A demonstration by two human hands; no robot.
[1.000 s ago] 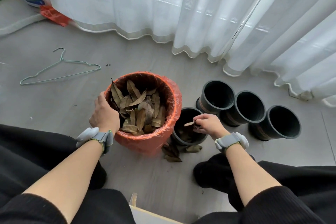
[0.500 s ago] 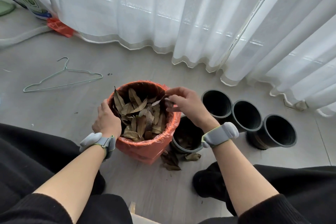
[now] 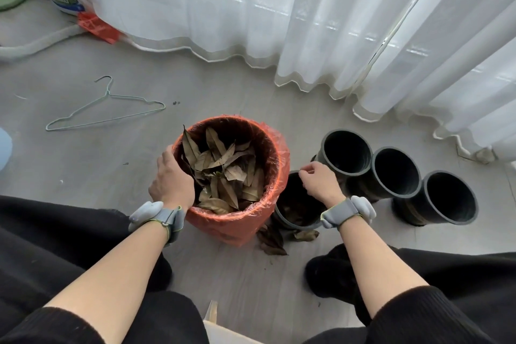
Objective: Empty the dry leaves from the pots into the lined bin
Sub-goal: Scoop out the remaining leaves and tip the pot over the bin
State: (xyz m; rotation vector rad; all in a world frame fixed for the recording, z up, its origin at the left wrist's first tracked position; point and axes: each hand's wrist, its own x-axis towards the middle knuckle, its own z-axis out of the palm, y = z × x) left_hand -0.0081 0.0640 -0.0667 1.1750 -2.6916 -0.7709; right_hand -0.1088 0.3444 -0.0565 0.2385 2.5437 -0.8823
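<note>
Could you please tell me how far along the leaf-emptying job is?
Done: the lined bin holds a heap of dry leaves, and three pots on the right look empty. In hand: left grip holds the bin's rim; right grip hovers over the nearest pot. Left: leftover leaves in that pot and loose leaves on the floor.
</note>
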